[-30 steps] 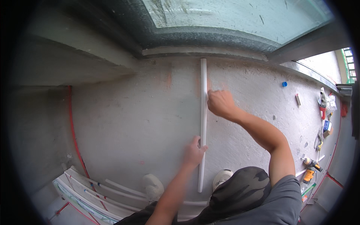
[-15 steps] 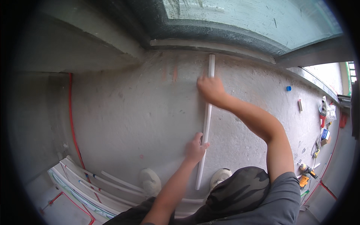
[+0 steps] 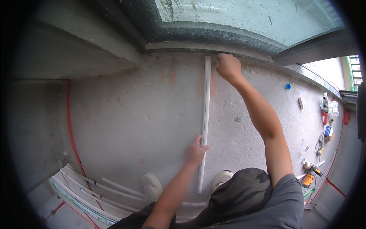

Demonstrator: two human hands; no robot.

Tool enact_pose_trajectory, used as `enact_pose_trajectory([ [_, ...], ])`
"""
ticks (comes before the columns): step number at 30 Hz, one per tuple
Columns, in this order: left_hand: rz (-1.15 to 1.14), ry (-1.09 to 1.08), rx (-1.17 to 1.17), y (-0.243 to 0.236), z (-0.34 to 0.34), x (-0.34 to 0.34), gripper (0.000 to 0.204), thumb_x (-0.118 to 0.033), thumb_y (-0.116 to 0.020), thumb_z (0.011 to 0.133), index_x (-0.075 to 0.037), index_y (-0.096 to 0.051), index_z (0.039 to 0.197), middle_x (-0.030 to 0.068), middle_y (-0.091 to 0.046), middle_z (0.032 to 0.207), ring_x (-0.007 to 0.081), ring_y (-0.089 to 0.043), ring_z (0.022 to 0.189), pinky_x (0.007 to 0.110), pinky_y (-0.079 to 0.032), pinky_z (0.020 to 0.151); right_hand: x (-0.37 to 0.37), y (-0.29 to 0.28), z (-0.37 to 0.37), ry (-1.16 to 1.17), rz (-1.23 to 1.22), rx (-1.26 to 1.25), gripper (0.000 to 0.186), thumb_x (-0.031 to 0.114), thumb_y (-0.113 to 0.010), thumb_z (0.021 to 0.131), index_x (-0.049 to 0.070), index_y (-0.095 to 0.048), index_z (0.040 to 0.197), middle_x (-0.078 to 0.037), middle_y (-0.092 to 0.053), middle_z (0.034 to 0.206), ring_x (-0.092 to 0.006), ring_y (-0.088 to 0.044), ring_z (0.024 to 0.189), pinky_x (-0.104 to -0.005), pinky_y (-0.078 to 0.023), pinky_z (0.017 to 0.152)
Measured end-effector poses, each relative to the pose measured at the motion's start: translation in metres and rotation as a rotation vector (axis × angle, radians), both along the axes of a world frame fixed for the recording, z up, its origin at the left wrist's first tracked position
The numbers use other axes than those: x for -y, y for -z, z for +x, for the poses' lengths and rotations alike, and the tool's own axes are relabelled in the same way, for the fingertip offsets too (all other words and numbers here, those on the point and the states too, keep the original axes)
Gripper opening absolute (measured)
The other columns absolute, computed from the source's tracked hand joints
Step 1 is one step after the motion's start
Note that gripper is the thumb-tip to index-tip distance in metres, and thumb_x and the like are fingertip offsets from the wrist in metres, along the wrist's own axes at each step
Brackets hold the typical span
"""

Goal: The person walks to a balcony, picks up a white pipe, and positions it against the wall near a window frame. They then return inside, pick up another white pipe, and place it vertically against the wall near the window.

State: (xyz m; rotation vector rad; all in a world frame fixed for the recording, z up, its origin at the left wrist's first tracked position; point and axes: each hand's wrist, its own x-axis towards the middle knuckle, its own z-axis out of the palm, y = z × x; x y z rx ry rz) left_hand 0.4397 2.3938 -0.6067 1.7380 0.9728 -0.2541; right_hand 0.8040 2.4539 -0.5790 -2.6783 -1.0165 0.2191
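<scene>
A long, straight white plastic pipe (image 3: 207, 99) runs from near my feet to the foot of the window. My left hand (image 3: 195, 153) is closed around its lower part, with the thumb on the right side. Just right of the pipe's far end, my right hand (image 3: 228, 65) is curled close to the sill and apart from the pipe. Its fingers are bent inward, and whatever they might hold is hidden.
Several white pipes (image 3: 118, 186) lie at lower left. On the right are a blue cap (image 3: 288, 86), a red and grey power tool (image 3: 325, 107), a small blue and white box (image 3: 328, 131) and a yellow and black drill (image 3: 309, 177). A red line (image 3: 71, 122) runs along the left.
My right hand has moved from over the upper part of the pipe to beside its far end. The left hand keeps its hold, and the view has shifted slightly.
</scene>
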Motion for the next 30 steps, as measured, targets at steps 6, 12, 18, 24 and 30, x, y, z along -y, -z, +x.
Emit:
enact_pose_trajectory([
  [6, -0.018, 0.01, -0.024, -0.004, 0.0, -0.005, 0.052, -0.027, -0.076, 0.082, -0.006, -0.055, 0.124, 0.0165, -0.063, 0.078, 0.037, -0.064, 0.073, 0.047, -0.049, 0.066, 0.046, 0.042, -0.06, -0.281, 0.009, -0.052, 0.018, 0.019, -0.056, 0.087, 0.008, -0.061, 0.101, -0.021, -0.068, 0.073, -0.0426, -0.066, 0.066, -0.0542, -0.05, 0.059],
  [12, 0.002, 0.029, -0.047, -0.001, -0.004, -0.002, 0.053, -0.028, -0.075, 0.082, -0.006, -0.055, 0.126, 0.0208, -0.066, 0.084, 0.0425, -0.066, 0.081, 0.051, -0.051, 0.071, 0.033, 0.021, -0.067, -0.174, -0.01, -0.066, 0.019, 0.024, -0.055, 0.094, 0.006, -0.061, 0.097, -0.023, -0.066, 0.072, -0.0438, -0.065, 0.065, -0.0552, -0.049, 0.061],
  [18, 0.075, 0.007, -0.032, -0.006, 0.005, -0.009, 0.047, -0.024, -0.078, 0.075, -0.006, -0.059, 0.114, 0.0133, -0.067, 0.075, 0.0329, -0.068, 0.071, 0.044, -0.054, 0.068, 0.054, 0.01, -0.089, -0.245, -0.066, -0.146, 0.011, 0.013, -0.057, 0.085, 0.004, -0.063, 0.085, -0.023, -0.066, 0.07, -0.0432, -0.065, 0.066, -0.0542, -0.05, 0.065],
  [24, 0.202, 0.006, -0.088, -0.021, 0.002, 0.011, 0.045, -0.02, -0.073, 0.075, -0.006, -0.055, 0.115, 0.0133, -0.071, 0.083, 0.0348, -0.07, 0.074, 0.045, -0.055, 0.07, 0.134, -0.076, -0.146, 0.12, 0.146, -0.49, 0.021, 0.023, -0.063, 0.095, 0.003, -0.065, 0.091, -0.019, -0.066, 0.07, -0.0413, -0.064, 0.067, -0.05, -0.05, 0.062],
  [30, 0.149, -0.089, 0.045, -0.151, 0.009, 0.0, 0.048, -0.012, -0.068, 0.074, -0.005, -0.051, 0.118, 0.0143, -0.067, 0.082, 0.0363, -0.067, 0.069, 0.047, -0.054, 0.066, 0.267, -0.124, -0.224, 0.904, 0.276, -0.974, 0.024, 0.021, -0.068, 0.094, -0.004, -0.067, 0.092, -0.001, -0.057, 0.062, -0.0089, -0.052, 0.055, -0.0273, -0.041, 0.051],
])
